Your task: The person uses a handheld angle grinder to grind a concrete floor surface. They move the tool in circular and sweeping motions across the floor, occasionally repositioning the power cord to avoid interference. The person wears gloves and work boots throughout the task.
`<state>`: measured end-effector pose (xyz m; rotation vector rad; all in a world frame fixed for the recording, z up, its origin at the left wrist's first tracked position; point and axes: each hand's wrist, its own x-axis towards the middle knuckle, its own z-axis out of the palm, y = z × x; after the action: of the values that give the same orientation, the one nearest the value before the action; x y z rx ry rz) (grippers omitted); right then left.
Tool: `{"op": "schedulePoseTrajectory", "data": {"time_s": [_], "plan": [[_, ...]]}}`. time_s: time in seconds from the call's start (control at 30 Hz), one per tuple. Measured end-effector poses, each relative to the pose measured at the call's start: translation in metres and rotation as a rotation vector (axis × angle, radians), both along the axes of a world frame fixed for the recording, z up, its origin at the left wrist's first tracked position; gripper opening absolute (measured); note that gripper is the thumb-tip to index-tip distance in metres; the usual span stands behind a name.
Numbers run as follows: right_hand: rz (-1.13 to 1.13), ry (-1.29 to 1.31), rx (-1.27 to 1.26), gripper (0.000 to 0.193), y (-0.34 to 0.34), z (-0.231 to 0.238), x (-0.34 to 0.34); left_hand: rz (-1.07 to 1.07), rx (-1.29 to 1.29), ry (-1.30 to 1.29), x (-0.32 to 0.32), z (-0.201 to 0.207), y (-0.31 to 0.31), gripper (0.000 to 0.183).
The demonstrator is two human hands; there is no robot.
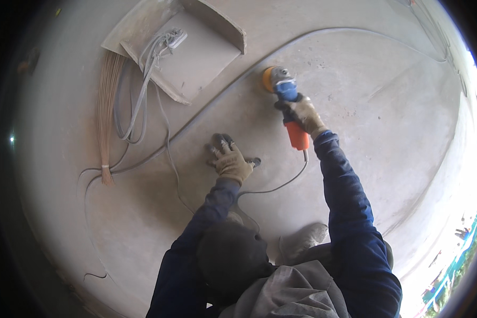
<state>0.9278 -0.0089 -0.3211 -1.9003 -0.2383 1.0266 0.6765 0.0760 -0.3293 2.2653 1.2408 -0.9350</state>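
Note:
My right hand (306,114), in a tan and black work glove, wraps round the body of an angle grinder (287,91). The grinder has a blue and grey head, an orange rear handle and a yellow-orange disc (268,79) at its far left end, close to the grey floor (350,106). My left hand (231,163), gloved the same way, lies flat on the floor with its fingers spread and holds nothing. From the grinder's rear a dark cord (281,186) curves back toward my knees. Whether the disc touches the floor is hard to tell.
Far left stands a large dustpan-like metal scoop (201,61) with a bundled grey cable and white socket block (178,38) on it. Beside it lies a stick broom (105,116). A long grey cable (196,115) crosses the floor diagonally beyond my hands. My shoe (302,241) is near.

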Motion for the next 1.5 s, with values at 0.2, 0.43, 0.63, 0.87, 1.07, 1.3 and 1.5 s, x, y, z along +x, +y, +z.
{"op": "schedulePoseTrajectory", "data": {"time_s": [0.2, 0.43, 0.63, 0.87, 1.07, 1.3, 1.5], "plan": [[-0.288, 0.022, 0.064, 0.043, -0.006, 0.006, 0.033, -0.017, -0.018, 0.064, 0.009, 0.002, 0.001, 0.124], [0.210, -0.024, -0.034, 0.041, 0.016, 0.009, -0.072, -0.058, 0.003, -0.102, -0.037, -0.014, 0.011, 0.126], [0.181, -0.036, -0.037, 0.041, 0.009, -0.001, -0.067, 0.034, -0.021, -0.002, -0.052, 0.003, -0.004, 0.127], [-0.029, -0.087, -0.004, 0.038, -0.001, -0.024, -0.035, -0.003, -0.032, -0.021, -0.039, -0.009, -0.004, 0.131], [-0.098, -0.011, -0.042, 0.043, -0.005, 0.006, -0.016, -0.050, 0.037, -0.038, 0.013, 0.002, 0.019, 0.138], [-0.406, -0.043, 0.047, 0.045, -0.043, -0.016, 0.097, -0.068, -0.003, 0.098, 0.056, 0.013, 0.021, 0.130], [-0.567, 0.008, 0.038, 0.042, -0.061, -0.013, 0.149, -0.060, -0.030, 0.109, 0.047, -0.007, 0.025, 0.135]]}}
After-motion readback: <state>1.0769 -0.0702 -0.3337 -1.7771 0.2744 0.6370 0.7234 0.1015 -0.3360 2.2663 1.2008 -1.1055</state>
